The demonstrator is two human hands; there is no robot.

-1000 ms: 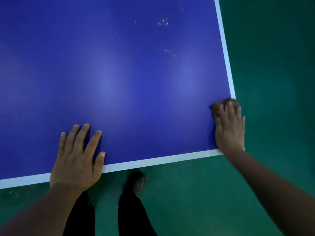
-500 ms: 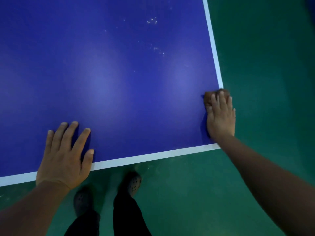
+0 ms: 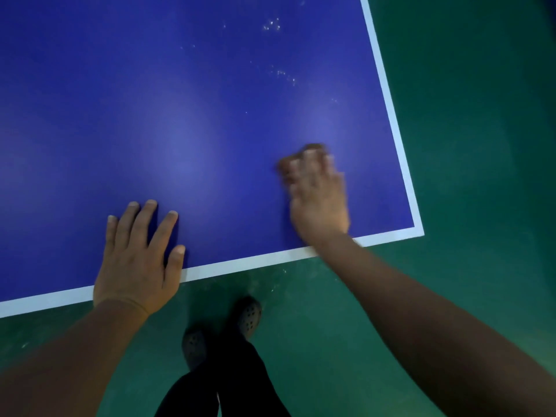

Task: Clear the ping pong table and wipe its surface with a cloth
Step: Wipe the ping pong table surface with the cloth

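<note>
The right hand (image 3: 317,197) sits in the lower right of the frame, fingers bunched over a small brownish cloth (image 3: 301,156), pressing it onto the blue top. It's motion-blurred, so I can't make out the exact finger placement, just that the cloth pokes out past the fingertips and is mostly buried under the hand. The left hand (image 3: 138,254) is flat and relaxed at lower centre-left, fingers spread, palm over the near white edge line, holding nothing.

Handling-wise, I'd guess the cloth is light, soft and floppy, so it'll scrunch up rather than glide unless you keep the palm pressed flat on it. Grabbing the wadded middle seems the way to go. The desk (image 3: 210,130) looks hard and smooth, probably a bit slick.

Count: two hands, one cloth, one desk, two shoes (image 3: 249,317) on the green floor (image 3: 466,145) at the bottom. There's also a scatter of pale specks (image 3: 272,25) toward the upper right of the desk, too many and too tiny to count.
</note>
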